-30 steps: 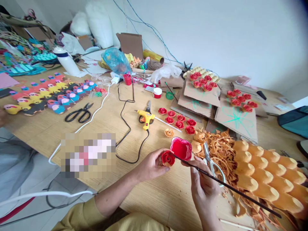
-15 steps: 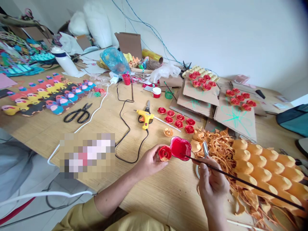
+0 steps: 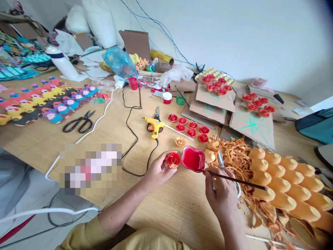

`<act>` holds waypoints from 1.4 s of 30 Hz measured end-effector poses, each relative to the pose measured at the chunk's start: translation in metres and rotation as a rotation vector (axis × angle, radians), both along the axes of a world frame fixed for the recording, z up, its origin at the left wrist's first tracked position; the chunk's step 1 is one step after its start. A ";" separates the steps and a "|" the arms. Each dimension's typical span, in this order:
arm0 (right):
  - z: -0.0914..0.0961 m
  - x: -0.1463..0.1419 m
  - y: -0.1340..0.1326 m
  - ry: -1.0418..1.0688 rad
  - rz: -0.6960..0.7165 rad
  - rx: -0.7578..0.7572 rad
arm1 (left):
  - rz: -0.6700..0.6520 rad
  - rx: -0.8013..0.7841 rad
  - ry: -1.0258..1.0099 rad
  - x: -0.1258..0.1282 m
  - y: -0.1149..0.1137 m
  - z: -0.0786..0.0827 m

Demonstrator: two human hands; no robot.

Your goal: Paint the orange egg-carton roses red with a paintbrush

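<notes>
Between the thumb and fingers of my left hand (image 3: 159, 171) is a paper flower (image 3: 173, 160), mostly red with some orange low on its near side. My right hand (image 3: 222, 189) grips a long dark paintbrush (image 3: 236, 179); its tip end reaches the near right rim of a small dish of red paint (image 3: 193, 158). The dish sits just right of the held flower. Beyond it lies an unpainted orange flower (image 3: 180, 141), with several red flowers (image 3: 191, 132) in rows behind. A pair of scissors, partly hidden, shows a metal part (image 3: 220, 159) beside my right hand.
A yellow glue gun (image 3: 155, 127) with a black cord lies ahead on the table. Orange egg-carton pieces (image 3: 283, 180) and scraps (image 3: 238, 156) spread at right. Cardboard sheets (image 3: 252, 128) bear more red flowers. Black-handled scissors (image 3: 79, 123) and painted cartons (image 3: 56, 100) lie left.
The paintbrush has swung to a flatter angle, its tip end moving from inside the paint dish to the rim. The held flower is turned a little. The whole view has shifted slightly.
</notes>
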State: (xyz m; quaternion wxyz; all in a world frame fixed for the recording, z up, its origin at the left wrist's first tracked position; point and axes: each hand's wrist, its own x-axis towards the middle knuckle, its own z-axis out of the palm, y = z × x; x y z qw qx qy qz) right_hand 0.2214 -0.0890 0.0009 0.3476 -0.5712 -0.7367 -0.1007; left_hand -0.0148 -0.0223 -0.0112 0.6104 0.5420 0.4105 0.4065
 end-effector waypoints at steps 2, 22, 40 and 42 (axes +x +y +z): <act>0.000 -0.001 0.000 0.013 -0.001 0.015 | 0.004 0.003 0.002 0.001 0.000 0.000; 0.001 -0.027 -0.017 0.481 0.114 0.055 | -0.028 -0.003 -0.012 0.002 -0.003 0.002; 0.001 -0.041 -0.013 0.291 0.220 -0.009 | -0.064 0.124 0.102 0.003 -0.008 -0.002; 0.003 -0.041 -0.012 0.273 0.249 0.004 | -0.055 0.127 0.106 0.003 -0.008 -0.003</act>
